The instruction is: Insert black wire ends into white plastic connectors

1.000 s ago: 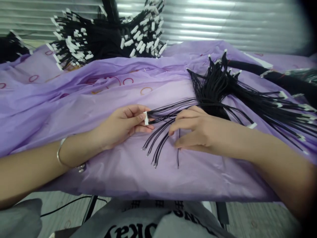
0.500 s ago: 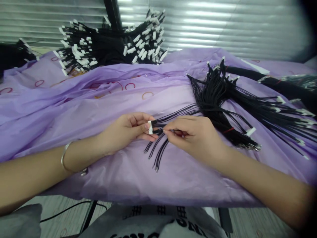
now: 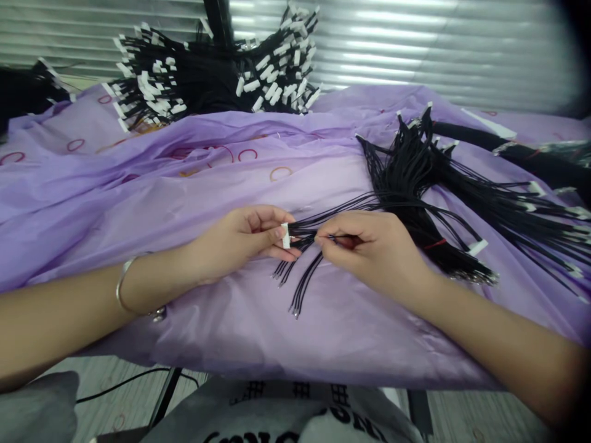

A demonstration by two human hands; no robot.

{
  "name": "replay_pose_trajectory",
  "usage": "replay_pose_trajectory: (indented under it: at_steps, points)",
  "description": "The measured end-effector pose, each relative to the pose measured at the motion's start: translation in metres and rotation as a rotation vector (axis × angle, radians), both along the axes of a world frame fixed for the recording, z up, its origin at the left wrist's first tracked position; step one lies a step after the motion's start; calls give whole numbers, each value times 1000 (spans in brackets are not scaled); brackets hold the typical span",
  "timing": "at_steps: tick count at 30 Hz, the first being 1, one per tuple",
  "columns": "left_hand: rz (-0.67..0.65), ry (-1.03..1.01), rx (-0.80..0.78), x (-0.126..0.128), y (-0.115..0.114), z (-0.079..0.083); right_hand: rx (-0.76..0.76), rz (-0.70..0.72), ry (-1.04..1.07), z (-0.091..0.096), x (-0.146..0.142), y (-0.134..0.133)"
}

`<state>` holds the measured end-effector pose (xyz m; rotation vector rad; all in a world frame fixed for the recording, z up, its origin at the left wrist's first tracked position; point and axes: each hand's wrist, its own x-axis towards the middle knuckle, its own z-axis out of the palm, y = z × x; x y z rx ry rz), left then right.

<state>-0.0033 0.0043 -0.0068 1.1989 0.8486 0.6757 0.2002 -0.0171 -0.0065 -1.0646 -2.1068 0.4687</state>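
Observation:
A small white connector housing (image 3: 285, 235) is pinched between the thumb and fingers of my left hand (image 3: 258, 234). Several black wires (image 3: 332, 211) run from its right side toward the bundle. Just right of the housing, my right hand (image 3: 364, 246) is closed in a pinch on a thin black wire (image 3: 310, 239); the wire's tip is too small to make out. Loose black wires with bare metal terminals (image 3: 294, 312) hang below, between the two hands. The wires lead back to a black wire bundle (image 3: 401, 184), partly behind my right hand, tied with a red band (image 3: 436, 243).
Purple plastic sheeting (image 3: 221, 332) covers the table. At the back lies a big pile of black cables with white connectors (image 3: 203, 80). More wires (image 3: 503, 209) fan out on the right, near a wrapped black bundle (image 3: 530, 157). Rubber bands (image 3: 248, 154) lie under the sheeting.
The view has shifted slightly, moving the scene rightward. My right fingertips are a little farther from the white housing, and the loose wire ends below sit slightly differently. Both hands keep their grips.

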Motion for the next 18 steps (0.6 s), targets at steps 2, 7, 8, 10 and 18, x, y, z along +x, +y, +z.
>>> replay_pose_trajectory:
  at_steps: [2,7,8,10,18]
  points:
    - [-4,13,-5,0,0,0,6,16,0,0,0,0]
    - [3,39,8,1,-1,0,9,9,3,-3,-3,0]
    - [-1,50,16,1,-1,0,6,6,2,-4,-5,0]
    - [-15,70,34,1,-2,0,5,13,-4,-7,-8,0]
    - [-20,74,55,1,-1,1,131,56,-77,-14,-12,3]
